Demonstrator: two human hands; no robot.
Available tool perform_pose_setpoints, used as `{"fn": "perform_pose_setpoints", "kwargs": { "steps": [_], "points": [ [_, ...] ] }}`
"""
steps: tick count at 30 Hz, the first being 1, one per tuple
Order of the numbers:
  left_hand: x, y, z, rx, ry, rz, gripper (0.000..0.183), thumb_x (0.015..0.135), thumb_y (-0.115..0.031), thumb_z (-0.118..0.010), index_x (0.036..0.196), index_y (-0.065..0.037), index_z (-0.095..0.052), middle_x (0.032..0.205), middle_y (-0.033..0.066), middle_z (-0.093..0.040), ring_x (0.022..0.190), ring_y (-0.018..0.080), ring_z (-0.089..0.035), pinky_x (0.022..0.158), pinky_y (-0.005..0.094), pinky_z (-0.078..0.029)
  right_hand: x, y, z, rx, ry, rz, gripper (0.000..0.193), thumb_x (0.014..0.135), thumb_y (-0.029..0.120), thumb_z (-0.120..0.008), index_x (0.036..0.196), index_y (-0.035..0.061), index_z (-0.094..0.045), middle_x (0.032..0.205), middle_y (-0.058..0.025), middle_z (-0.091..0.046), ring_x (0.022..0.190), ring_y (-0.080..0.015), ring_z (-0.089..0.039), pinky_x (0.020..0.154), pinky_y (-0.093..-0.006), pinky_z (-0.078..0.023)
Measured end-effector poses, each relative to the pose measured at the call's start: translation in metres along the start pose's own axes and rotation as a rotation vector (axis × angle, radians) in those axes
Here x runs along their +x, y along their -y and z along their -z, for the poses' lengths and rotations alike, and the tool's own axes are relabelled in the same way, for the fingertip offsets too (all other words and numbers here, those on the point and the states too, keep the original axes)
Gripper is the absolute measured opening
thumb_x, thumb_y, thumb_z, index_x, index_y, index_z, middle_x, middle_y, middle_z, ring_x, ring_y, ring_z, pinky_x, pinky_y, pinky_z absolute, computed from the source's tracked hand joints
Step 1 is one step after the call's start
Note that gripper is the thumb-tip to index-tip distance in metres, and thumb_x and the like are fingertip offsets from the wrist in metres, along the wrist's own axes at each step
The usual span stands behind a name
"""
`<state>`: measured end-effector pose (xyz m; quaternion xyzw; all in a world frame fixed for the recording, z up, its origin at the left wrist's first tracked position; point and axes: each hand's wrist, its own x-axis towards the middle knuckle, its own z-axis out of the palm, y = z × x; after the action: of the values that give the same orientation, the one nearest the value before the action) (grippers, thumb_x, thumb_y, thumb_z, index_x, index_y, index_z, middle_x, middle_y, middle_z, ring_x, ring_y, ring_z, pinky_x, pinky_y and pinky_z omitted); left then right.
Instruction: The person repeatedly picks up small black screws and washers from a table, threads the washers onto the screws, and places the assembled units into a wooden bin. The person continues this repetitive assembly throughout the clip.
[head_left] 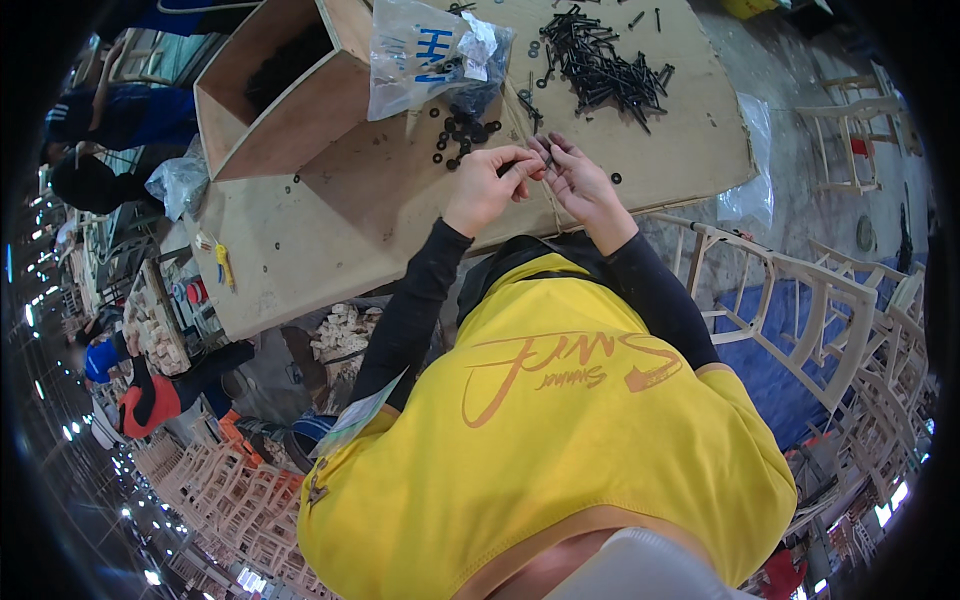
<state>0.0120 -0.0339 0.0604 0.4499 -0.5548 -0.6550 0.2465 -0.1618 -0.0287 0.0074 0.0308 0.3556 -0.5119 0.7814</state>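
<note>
My left hand (487, 186) and my right hand (583, 185) meet over the near edge of the cardboard-covered table (335, 235). The left fingers are pinched together against the right fingertips. My right thumb and fingers close around a small dark piece, too small and covered to name. Just beyond the hands lie a few loose black bolts (531, 104). A large heap of black bolts (605, 68) spreads farther right. Black washers (462, 133) lie scattered beyond my left hand, beside a clear plastic bag (410, 68) with blue print and dark pieces in it.
An open wooden box (305, 120) with dark contents stands at the table's far left. Near the left edge lies a yellow-handled tool (225, 268). Wooden chair frames (825, 310) stand on the right. Other people, one in a red top (150, 405), are off to the left.
</note>
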Motion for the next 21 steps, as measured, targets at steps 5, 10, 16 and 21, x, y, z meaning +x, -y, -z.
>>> {"fn": "perform_pose_setpoints", "kwargs": {
  "steps": [5, 10, 16, 21],
  "points": [
    [0.003, 0.016, -0.014, -0.435, -0.108, -0.061, 0.03, 0.098, -0.006, -0.045, 0.126, 0.004, -0.052, 0.112, 0.0113, -0.063, 0.089, 0.01, -0.061, 0.077, 0.0231, -0.05, 0.006, -0.006, 0.006, -0.05, -0.047, 0.003, 0.03, 0.101, 0.004, -0.037, 0.131, -0.0011, -0.036, 0.125, -0.018, -0.051, 0.118, -0.0268, -0.054, 0.099, -0.0343, -0.049],
    [-0.005, 0.014, -0.014, -0.756, -0.122, 0.022, 0.033, 0.099, -0.002, -0.04, 0.13, 0.008, -0.044, 0.117, 0.0158, -0.061, 0.108, 0.0177, -0.059, 0.093, 0.0296, -0.05, 0.006, -0.008, 0.009, 0.039, -0.082, 0.02, 0.031, 0.101, 0.004, -0.035, 0.131, -0.0012, -0.035, 0.126, -0.0187, -0.05, 0.118, -0.0273, -0.055, 0.098, -0.0342, -0.049],
    [-0.009, 0.013, -0.017, -0.444, -0.206, -0.046, 0.027, 0.096, -0.003, -0.049, 0.12, 0.008, -0.054, 0.105, 0.0146, -0.066, 0.091, 0.0178, -0.066, 0.083, 0.0268, -0.054, 0.006, -0.008, 0.006, 0.094, -0.073, 0.003, 0.032, 0.1, 0.002, -0.035, 0.132, -0.0015, -0.032, 0.128, -0.0203, -0.048, 0.119, -0.0279, -0.053, 0.098, -0.0346, -0.049],
    [-0.008, 0.015, -0.026, -0.222, -0.262, -0.071, 0.019, 0.092, -0.007, -0.06, 0.108, 0.002, -0.066, 0.097, 0.0066, -0.067, 0.074, 0.0111, -0.063, 0.068, 0.0225, -0.051, 0.009, -0.011, 0.007, 0.082, -0.04, -0.015, 0.033, 0.101, 0.004, -0.035, 0.133, -0.0012, -0.03, 0.127, -0.0198, -0.049, 0.12, -0.0266, -0.053, 0.096, -0.0338, -0.05]
  ]
}}
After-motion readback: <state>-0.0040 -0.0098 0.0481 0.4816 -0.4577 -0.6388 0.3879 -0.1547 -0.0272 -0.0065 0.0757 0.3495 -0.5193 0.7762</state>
